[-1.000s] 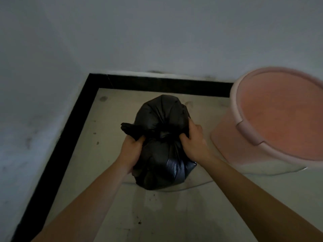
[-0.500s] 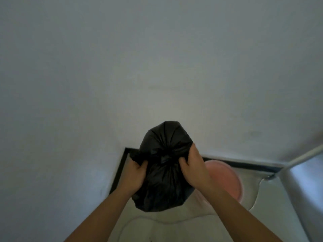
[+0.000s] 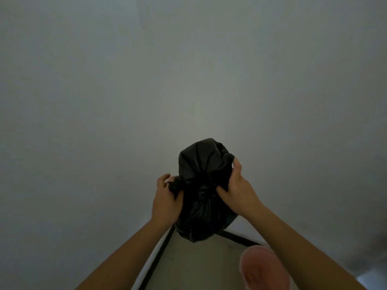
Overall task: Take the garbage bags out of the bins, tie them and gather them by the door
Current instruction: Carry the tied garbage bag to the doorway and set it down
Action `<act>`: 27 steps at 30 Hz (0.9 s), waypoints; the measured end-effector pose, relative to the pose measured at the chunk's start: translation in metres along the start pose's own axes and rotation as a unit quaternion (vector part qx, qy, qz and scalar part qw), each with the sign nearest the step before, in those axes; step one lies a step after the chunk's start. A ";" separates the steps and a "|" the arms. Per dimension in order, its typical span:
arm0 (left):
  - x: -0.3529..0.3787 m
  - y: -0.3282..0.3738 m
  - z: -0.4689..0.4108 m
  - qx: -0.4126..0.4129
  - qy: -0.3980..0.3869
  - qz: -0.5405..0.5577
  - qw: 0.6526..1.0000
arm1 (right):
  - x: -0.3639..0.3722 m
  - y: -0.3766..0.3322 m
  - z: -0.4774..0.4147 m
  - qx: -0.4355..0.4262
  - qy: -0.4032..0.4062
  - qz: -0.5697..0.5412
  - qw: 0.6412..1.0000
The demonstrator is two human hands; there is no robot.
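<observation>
Grey wall behind: fingers clasp bag both sides.

Lighting is dim and flat throughout, with a grey-green cast. The light is diffuse and its source cannot be told. The wall reads brightest in a soft patch just above centre and darkens steadily toward all four corners. The black garbage bag is underexposed, its folds showing only as faint sheen near the top. The pink bin at the lower edge is soft and smeared. Both forearms stretch toward the bottom corners under wide-angle distortion. The lower right corner is an unresolved blur.
</observation>
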State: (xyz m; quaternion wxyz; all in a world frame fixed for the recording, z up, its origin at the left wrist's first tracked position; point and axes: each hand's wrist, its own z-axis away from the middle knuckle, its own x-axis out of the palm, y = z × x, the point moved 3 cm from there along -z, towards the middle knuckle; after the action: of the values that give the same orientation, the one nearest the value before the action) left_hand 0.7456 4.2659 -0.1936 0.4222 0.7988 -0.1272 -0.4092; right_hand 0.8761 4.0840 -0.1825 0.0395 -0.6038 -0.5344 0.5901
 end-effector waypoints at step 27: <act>-0.311 0.121 0.727 -0.396 0.338 -0.531 0.669 | 0.149 -0.417 0.513 -0.678 -0.173 -0.048 0.713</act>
State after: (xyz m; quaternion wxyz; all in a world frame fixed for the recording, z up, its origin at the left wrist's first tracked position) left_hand 0.0132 3.9479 -0.1540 0.4244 0.5726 0.6438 -0.2784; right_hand 0.1992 4.0661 -0.1535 -0.4454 -0.3297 -0.8168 0.1606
